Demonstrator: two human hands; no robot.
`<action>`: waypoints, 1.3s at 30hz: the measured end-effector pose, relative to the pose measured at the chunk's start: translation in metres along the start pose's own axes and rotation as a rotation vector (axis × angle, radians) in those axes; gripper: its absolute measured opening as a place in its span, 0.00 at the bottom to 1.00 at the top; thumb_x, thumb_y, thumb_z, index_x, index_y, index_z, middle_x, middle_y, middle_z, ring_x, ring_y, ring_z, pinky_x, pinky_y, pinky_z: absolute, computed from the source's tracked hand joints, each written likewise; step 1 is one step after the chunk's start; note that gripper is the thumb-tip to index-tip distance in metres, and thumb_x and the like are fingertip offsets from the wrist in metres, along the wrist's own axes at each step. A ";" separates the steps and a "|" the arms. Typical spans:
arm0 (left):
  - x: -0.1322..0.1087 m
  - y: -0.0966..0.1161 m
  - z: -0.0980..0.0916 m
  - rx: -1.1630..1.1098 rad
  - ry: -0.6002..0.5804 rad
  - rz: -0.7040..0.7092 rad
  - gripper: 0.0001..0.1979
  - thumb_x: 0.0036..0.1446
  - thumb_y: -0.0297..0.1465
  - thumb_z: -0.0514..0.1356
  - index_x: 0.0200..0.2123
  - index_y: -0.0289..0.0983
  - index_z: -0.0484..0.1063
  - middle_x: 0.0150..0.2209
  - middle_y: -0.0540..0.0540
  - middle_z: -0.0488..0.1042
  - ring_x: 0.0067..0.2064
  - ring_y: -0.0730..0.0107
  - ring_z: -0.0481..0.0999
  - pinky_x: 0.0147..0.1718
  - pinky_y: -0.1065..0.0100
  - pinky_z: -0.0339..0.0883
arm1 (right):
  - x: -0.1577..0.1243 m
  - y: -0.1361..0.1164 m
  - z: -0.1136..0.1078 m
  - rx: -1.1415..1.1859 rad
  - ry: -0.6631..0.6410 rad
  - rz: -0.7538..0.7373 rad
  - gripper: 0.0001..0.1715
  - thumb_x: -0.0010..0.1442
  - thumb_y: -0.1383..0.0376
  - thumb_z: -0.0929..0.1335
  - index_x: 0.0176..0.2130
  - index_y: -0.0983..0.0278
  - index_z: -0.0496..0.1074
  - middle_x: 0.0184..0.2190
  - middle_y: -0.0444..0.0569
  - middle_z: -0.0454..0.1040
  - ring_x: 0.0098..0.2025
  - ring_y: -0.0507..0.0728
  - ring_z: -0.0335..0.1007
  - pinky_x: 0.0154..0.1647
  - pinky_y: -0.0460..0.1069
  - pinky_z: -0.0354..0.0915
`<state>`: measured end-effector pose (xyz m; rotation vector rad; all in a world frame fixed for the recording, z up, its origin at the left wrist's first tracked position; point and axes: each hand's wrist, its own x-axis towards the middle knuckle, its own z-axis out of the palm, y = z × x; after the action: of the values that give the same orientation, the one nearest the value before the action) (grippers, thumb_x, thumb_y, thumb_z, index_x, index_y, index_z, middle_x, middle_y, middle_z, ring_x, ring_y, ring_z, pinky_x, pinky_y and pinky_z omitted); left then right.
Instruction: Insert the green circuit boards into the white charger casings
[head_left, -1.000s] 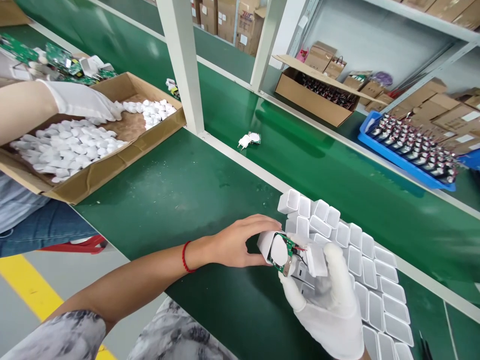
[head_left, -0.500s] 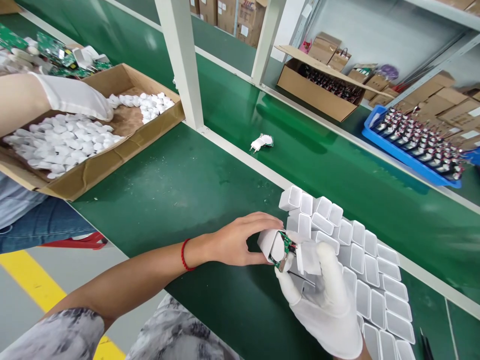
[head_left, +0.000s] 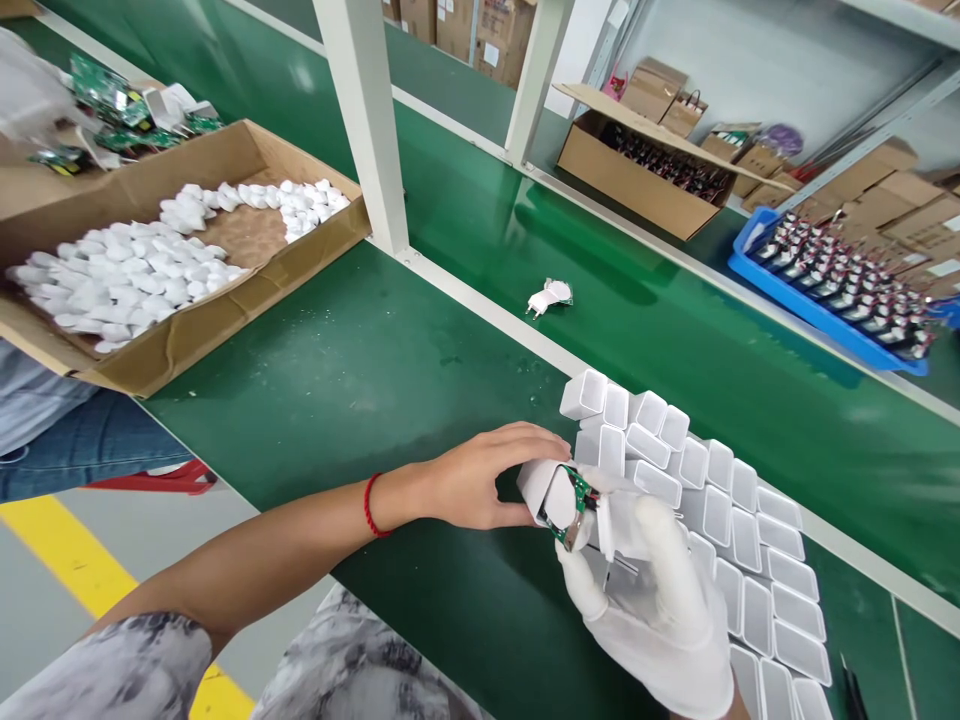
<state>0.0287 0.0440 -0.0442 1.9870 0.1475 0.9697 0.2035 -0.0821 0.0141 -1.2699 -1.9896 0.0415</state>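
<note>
Circuit board (head_left: 571,503) pinched in gloved right hand (head_left: 652,600), facing white shell (head_left: 541,488) gripped by bare left hand (head_left: 480,485) just beside it, near table's front edge.

no readable text, cardboard boxes (head_left: 480,30) at the back carry labels too small and blurred to read

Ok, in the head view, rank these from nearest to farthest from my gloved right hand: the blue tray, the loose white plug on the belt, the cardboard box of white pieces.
From the right hand:
1. Loose white plug, straight ahead on the green belt.
2. Blue tray, far right, beyond the belt.
3. Cardboard box of white pieces, far left, at the bench edge.
</note>
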 end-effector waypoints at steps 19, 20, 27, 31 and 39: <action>-0.001 -0.001 0.002 -0.013 0.037 -0.028 0.30 0.52 0.36 0.70 0.57 0.35 0.67 0.52 0.34 0.77 0.55 0.55 0.77 0.55 0.57 0.75 | -0.006 0.001 0.003 0.177 0.007 0.199 0.52 0.60 0.78 0.68 0.72 0.51 0.44 0.57 0.54 0.70 0.52 0.65 0.73 0.48 0.63 0.76; -0.002 -0.001 0.002 -0.014 0.035 -0.027 0.31 0.52 0.36 0.70 0.57 0.36 0.67 0.53 0.34 0.77 0.55 0.55 0.77 0.55 0.57 0.75 | -0.005 0.000 0.003 0.174 0.011 0.197 0.52 0.61 0.78 0.68 0.72 0.51 0.44 0.57 0.54 0.70 0.52 0.65 0.73 0.47 0.63 0.76; -0.002 0.000 0.001 -0.008 0.012 -0.049 0.29 0.53 0.36 0.69 0.57 0.36 0.67 0.54 0.35 0.76 0.56 0.56 0.76 0.55 0.57 0.74 | -0.005 0.000 0.003 0.054 -0.011 0.149 0.51 0.62 0.77 0.68 0.73 0.54 0.43 0.54 0.58 0.71 0.51 0.65 0.74 0.45 0.61 0.76; -0.001 0.001 0.001 0.007 0.013 -0.031 0.28 0.54 0.36 0.69 0.56 0.36 0.66 0.53 0.35 0.76 0.56 0.57 0.77 0.55 0.58 0.74 | -0.008 -0.001 0.004 0.059 -0.020 0.165 0.50 0.63 0.76 0.68 0.73 0.55 0.43 0.52 0.59 0.71 0.52 0.66 0.73 0.46 0.62 0.75; -0.005 0.001 0.006 -0.036 0.052 -0.119 0.30 0.51 0.37 0.71 0.55 0.37 0.65 0.53 0.36 0.75 0.54 0.57 0.77 0.53 0.58 0.75 | 0.001 -0.008 0.002 0.034 -0.202 0.276 0.49 0.65 0.66 0.70 0.73 0.56 0.41 0.65 0.62 0.59 0.65 0.71 0.60 0.59 0.70 0.67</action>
<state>0.0289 0.0371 -0.0487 1.8983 0.2723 0.9413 0.1956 -0.0846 0.0167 -1.5615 -1.9551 0.3478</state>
